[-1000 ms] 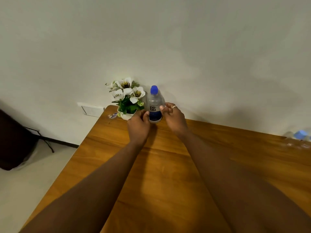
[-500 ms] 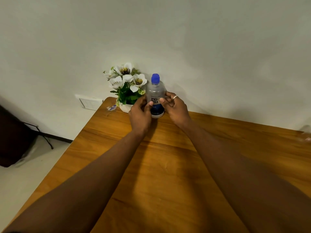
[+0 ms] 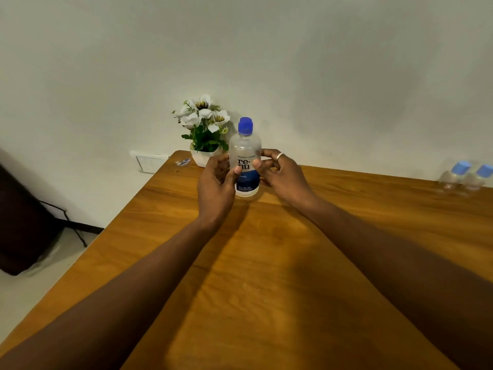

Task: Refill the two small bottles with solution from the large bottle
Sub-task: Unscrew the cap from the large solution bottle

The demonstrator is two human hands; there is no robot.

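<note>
Table [image 3: 266,276], left hand [image 3: 213,182] and right hand [image 3: 285,174] gripping large bottle [image 3: 245,153] near far edge, small bottles [image 3: 454,180] far right

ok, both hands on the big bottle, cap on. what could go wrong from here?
1. The flower pot stands right beside the big bottle, just behind the left hand; a careless lift or turn might knock it over.
2. The small bottles stand far off at the right edge of the table; pouring at that reach would likely spill.
3. The cap is on; the right hand must let go to open it, so the grip could slip.
</note>
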